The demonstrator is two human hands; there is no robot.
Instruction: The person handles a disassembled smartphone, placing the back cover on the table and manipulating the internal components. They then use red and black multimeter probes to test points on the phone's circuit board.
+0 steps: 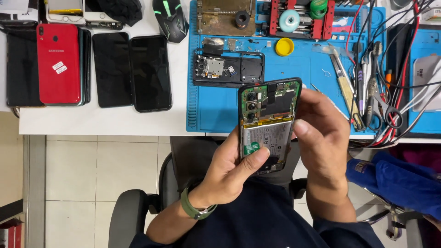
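Observation:
An opened phone (268, 124) with its back cover off shows a green circuit board, camera modules and a silver battery. My left hand (229, 170) cradles it from below, thumb pressed on the battery's lower part. My right hand (321, 138) grips its right edge, thumb on the battery side. The phone is held above the table's front edge, over my lap. A black phone frame (228, 68) with small parts lies on the blue work mat (206, 110) just behind it.
Several phones lie on the white table at left, among them a red one (58, 63) and two black ones (133, 71). A mouse (170, 18), yellow cap (285, 46), tweezers, scissors (390, 110) and cables crowd the mat's right side. A blue cloth (395, 179) lies at right.

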